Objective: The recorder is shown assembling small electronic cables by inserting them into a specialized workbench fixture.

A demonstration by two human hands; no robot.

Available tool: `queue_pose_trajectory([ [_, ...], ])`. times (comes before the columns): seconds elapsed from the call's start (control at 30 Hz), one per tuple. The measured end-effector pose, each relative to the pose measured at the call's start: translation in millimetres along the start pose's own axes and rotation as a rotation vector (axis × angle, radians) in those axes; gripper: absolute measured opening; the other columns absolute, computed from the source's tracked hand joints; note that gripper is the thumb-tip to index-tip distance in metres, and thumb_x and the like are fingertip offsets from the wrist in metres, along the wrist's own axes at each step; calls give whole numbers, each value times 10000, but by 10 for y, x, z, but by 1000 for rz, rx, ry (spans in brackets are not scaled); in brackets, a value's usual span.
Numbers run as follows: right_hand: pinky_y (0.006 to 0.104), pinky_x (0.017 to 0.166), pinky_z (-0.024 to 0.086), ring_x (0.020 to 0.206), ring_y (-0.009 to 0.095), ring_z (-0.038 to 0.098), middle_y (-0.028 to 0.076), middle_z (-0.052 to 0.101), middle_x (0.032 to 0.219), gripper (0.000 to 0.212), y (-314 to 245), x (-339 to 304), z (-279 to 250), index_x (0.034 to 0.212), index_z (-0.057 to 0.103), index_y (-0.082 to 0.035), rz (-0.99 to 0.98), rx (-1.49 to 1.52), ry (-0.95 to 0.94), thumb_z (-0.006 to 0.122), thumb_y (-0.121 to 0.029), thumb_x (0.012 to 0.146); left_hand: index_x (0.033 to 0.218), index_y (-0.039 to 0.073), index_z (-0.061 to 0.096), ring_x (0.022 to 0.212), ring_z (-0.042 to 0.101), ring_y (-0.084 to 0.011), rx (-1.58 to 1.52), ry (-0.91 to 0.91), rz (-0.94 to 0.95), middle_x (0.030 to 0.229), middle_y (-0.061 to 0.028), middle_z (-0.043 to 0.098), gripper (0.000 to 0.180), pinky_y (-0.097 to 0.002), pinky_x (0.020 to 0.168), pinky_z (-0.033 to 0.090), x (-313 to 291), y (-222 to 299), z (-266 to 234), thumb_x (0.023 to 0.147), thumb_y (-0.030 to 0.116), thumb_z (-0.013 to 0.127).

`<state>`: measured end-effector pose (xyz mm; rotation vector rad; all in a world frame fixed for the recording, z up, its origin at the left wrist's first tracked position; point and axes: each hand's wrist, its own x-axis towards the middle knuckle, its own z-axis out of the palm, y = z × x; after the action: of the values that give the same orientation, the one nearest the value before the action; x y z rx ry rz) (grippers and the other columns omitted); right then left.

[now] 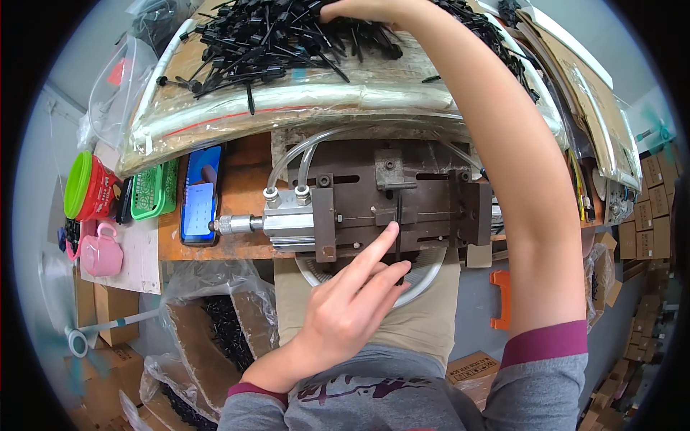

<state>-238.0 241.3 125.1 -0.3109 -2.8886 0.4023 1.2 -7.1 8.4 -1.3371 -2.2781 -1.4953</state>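
My left hand [345, 309] is at the dark metal fixture [366, 161] in front of me. Its index fingertip presses on a thin black plastic piece [399, 210] set upright across the fixture's middle. The other fingers close round the lower end of that piece, at the fixture's near edge. My right arm stretches far forward over the fixture's right side. At the top edge of the picture, my right hand [370, 10] reaches onto a heap of black plastic pieces [266, 43] with thin stems and wider heads. Its fingers are mostly cut off from view.
Clear tubes [291, 154] run to a silver cylinder [289, 221] on the fixture's left. Further left are a phone [201, 194], a green basket [154, 190], a red tub [100, 190] and a pink cup [102, 253]. Plastic-lined boxes [208, 345] of black pieces stand below the table.
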Motion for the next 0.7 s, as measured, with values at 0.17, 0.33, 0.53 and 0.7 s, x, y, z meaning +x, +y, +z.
queue_pose_trajectory([
  [0.17, 443, 799, 549, 1002, 353, 675, 285, 698, 1069, 570, 4, -16, -26, 921, 746, 42, 65, -59, -239, 768, -450, 635, 967, -17, 726, 813, 724, -200, -1, -37, 3, 1330, -219, 623, 257, -302, 683, 586, -21, -58, 1, 731, -1, 827],
  [0.33, 412, 940, 533, 1119, 388, 645, 286, 668, 1200, 643, 415, -79, -127, 1203, 658, 85, -75, -220, -268, 757, -355, 744, 974, -18, 714, 812, 718, -212, 35, -32, 12, 1333, -201, 624, 260, -311, 678, 582, -50, -127, 40, 735, -1, 814],
  [0.53, 328, 756, 485, 869, 210, 605, 102, 647, 1053, 438, 1073, -347, -110, 1183, 643, -11, -510, -271, -44, 772, -218, 819, 966, -11, 715, 805, 717, -214, 155, -20, 23, 1346, -197, 621, 254, -308, 678, 577, -103, -174, 116, 737, 33, 815],
  [0.7, 415, 955, 508, 1101, 332, 619, 200, 649, 1188, 606, 244, -795, -725, 1278, 628, 4, -277, -290, -440, 804, -276, 771, 968, 20, 724, 736, 700, -191, 343, -63, 96, 1327, -182, 644, 268, -285, 647, 555, -109, -179, 216, 729, 96, 818],
])
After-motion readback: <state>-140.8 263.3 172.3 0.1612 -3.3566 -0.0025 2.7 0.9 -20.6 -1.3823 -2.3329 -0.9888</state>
